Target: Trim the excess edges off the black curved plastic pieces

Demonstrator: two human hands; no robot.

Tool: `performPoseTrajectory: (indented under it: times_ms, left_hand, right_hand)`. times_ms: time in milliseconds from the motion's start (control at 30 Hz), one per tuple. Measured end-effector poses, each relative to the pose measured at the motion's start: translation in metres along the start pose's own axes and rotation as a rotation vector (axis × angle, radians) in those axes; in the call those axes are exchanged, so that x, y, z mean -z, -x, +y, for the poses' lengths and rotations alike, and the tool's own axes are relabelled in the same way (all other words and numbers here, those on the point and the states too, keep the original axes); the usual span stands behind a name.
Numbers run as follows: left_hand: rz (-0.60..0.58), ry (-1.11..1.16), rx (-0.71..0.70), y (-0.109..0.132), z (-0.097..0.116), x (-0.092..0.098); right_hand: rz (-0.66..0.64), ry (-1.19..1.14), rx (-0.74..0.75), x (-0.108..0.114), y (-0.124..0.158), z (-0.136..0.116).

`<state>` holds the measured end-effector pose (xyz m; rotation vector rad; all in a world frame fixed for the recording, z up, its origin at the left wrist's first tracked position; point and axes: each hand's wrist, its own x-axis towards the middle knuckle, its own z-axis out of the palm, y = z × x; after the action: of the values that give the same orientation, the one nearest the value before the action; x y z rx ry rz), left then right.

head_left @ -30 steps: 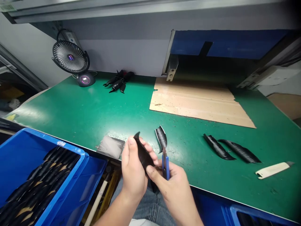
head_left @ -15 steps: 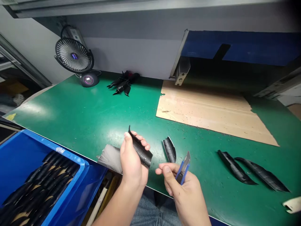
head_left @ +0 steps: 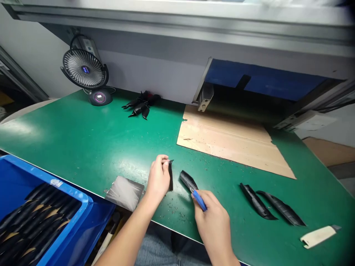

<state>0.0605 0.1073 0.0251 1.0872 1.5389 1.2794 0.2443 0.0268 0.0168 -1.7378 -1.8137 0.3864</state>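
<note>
My left hand is closed on a curved black plastic piece, holding it down against the green table. My right hand grips a blue utility knife, its tip touching a second black piece that lies on the table just right of the first. Both hands are near the table's front edge.
Two long black pieces and a cream knife lie to the right. A grey pad sits at the front edge; a blue bin of black pieces stands lower left. Cardboard, a small fan and more black pieces are farther back.
My left hand has lowered its black piece from the air onto the table. My right hand has moved forward, bringing the knife to the piece lying on the table.
</note>
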Motion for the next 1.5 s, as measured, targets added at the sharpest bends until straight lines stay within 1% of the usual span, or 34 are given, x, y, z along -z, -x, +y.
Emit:
performPoseTrajectory:
  times_ms: [33, 67, 133, 167, 200, 233, 267, 300, 333, 367, 400, 433, 467, 500, 533, 567, 600, 633, 700, 767, 867, 1033, 1133, 1333, 1500]
  left_hand:
    - [0.010, -0.012, -0.028, 0.000, 0.005, 0.001]
    - [0.008, -0.016, -0.047, 0.001, 0.012, 0.001]
    - [-0.051, -0.005, -0.052, 0.010, 0.028, 0.000]
    - [-0.134, 0.018, -0.017, 0.018, 0.036, -0.001]
    - [-0.266, 0.065, 0.060, 0.027, 0.045, -0.003]
    - [-0.436, 0.133, 0.170, 0.037, 0.052, -0.006]
    - [-0.616, 0.217, 0.290, 0.047, 0.059, -0.008]
    - [-0.766, 0.309, 0.391, 0.056, 0.064, -0.010]
    - [-0.870, 0.402, 0.457, 0.064, 0.069, -0.011]
    - [-0.892, 0.492, 0.474, 0.069, 0.071, -0.011]
    - [-0.828, 0.578, 0.443, 0.073, 0.073, -0.010]
    - [-0.694, 0.669, 0.401, 0.074, 0.073, -0.008]
    - [-0.520, 0.761, 0.367, 0.074, 0.073, -0.005]
    - [-0.346, 0.842, 0.344, 0.073, 0.073, -0.002]
    - [-0.188, 0.902, 0.323, 0.073, 0.073, 0.001]
    - [-0.062, 0.938, 0.299, 0.073, 0.073, 0.004]
    - [0.013, 0.952, 0.272, 0.073, 0.075, 0.007]
    - [0.055, 0.950, 0.237, 0.075, 0.078, 0.009]
    - [0.083, 0.925, 0.163, 0.082, 0.084, 0.010]
    - [0.082, 0.899, 0.118, 0.089, 0.091, 0.009]
    - [0.061, 0.875, 0.102, 0.096, 0.097, 0.007]
    - [0.027, 0.826, 0.080, 0.100, 0.097, 0.007]
    - [0.023, 0.797, 0.067, 0.104, 0.098, 0.006]
    - [0.065, 0.758, 0.053, 0.108, 0.102, 0.004]
    - [0.077, 0.737, 0.049, 0.110, 0.101, 0.004]
  right_hand:
    - [0.011, -0.023, 0.034, 0.008, -0.001, 0.005]
    - [-0.004, -0.065, 0.095, 0.019, -0.003, 0.008]
    - [-0.111, -0.190, 0.300, 0.046, -0.009, 0.008]
    - [-0.187, -0.249, 0.420, 0.059, -0.013, 0.006]
    - [-0.257, -0.285, 0.530, 0.071, -0.016, 0.002]
    - [-0.304, -0.286, 0.614, 0.082, -0.017, -0.003]
    - [-0.305, -0.246, 0.660, 0.090, -0.017, -0.008]
    - [-0.255, -0.179, 0.674, 0.095, -0.015, -0.013]
    - [-0.155, -0.105, 0.642, 0.097, -0.011, -0.017]
    - [-0.013, -0.043, 0.561, 0.098, -0.004, -0.021]
    - [0.138, 0.000, 0.443, 0.097, 0.005, -0.023]
    - [0.256, 0.021, 0.314, 0.094, 0.016, -0.025]
    - [0.315, 0.017, 0.209, 0.090, 0.027, -0.027]
    - [0.303, -0.009, 0.148, 0.085, 0.039, -0.029]
    - [0.239, -0.054, 0.136, 0.080, 0.050, -0.031]
    - [0.154, -0.113, 0.160, 0.075, 0.059, -0.034]
    - [0.078, -0.180, 0.200, 0.069, 0.067, -0.037]
    - [0.021, -0.249, 0.236, 0.064, 0.072, -0.040]
    - [-0.039, -0.349, 0.282, 0.057, 0.077, -0.046]
    - [-0.073, -0.376, 0.301, 0.055, 0.076, -0.050]
    - [-0.117, -0.360, 0.290, 0.057, 0.072, -0.049]
    - [-0.188, -0.341, 0.265, 0.064, 0.069, -0.045]
    - [-0.163, -0.283, 0.277, 0.065, 0.069, -0.045]
    - [-0.061, -0.150, 0.314, 0.063, 0.071, -0.048]
    - [0.025, -0.060, 0.374, 0.059, 0.073, -0.049]
